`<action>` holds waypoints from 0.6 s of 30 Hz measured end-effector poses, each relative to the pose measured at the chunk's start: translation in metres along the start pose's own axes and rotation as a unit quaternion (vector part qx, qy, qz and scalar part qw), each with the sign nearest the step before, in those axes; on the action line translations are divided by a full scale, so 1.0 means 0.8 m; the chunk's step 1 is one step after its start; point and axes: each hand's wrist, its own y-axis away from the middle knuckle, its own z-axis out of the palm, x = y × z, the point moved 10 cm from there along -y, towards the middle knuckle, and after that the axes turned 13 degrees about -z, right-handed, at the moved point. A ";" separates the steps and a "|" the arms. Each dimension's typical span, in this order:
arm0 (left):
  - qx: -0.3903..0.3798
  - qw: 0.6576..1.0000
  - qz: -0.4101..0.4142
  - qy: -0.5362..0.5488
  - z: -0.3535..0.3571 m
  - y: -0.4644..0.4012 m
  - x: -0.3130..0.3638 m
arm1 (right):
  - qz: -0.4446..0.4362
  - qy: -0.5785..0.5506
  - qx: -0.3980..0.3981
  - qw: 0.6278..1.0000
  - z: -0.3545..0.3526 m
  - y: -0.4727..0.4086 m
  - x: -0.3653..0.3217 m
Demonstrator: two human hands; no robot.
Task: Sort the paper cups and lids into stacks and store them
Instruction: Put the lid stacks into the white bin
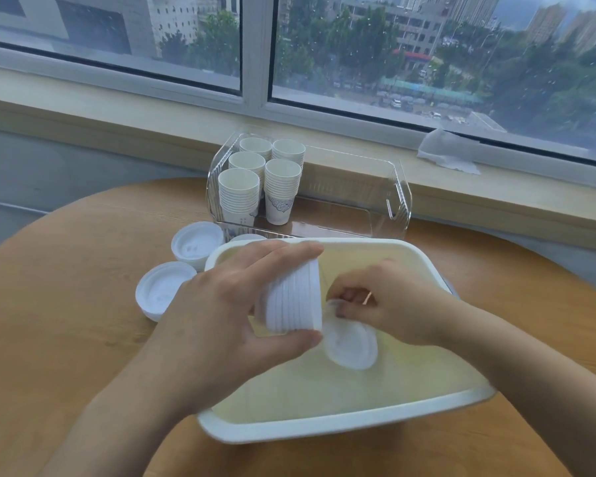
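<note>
1. Gripping a sideways stack of white plastic lids [295, 296], the left hand [221, 321] curls fingers over its top and thumb under its bottom, so the stack's open end faces right, probably to receive the next lid.
2. The right hand [389, 304] pinches the rim of a single white plastic lid [350, 342], tilted on edge just beside that open end; both hover over the pale yellow rectangular basin with a white rim [341, 426].
3. Two more stacks of white lids [179, 270] sit on the round wooden table [66, 339], touching or nearly touching the basin's far-left corner, apparently parked until storing.
4. Five stacks of white paper cups [260, 179] fill the left end of the clear plastic storage bin [401, 197], leaving its right part free, likely for lids.
5. The basin's raised rim hems the hands on all sides; the bin's near wall stands just behind it, so carrying lids over calls for a lift.
6. A crumpled white tissue [448, 151] lies on the window sill, well apart.
</note>
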 end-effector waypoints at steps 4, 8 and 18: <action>0.008 1.000 -0.001 0.018 -0.006 0.000 0.002 | 0.022 -0.150 0.147 0.977 -0.031 0.014 0.013; 0.046 0.997 -0.024 0.060 -0.020 0.003 0.000 | 0.047 -0.302 0.263 0.915 -0.062 0.030 0.016; 0.046 0.986 -0.054 0.149 -0.034 0.013 0.023 | -0.031 -0.338 0.346 0.875 -0.086 0.036 -0.058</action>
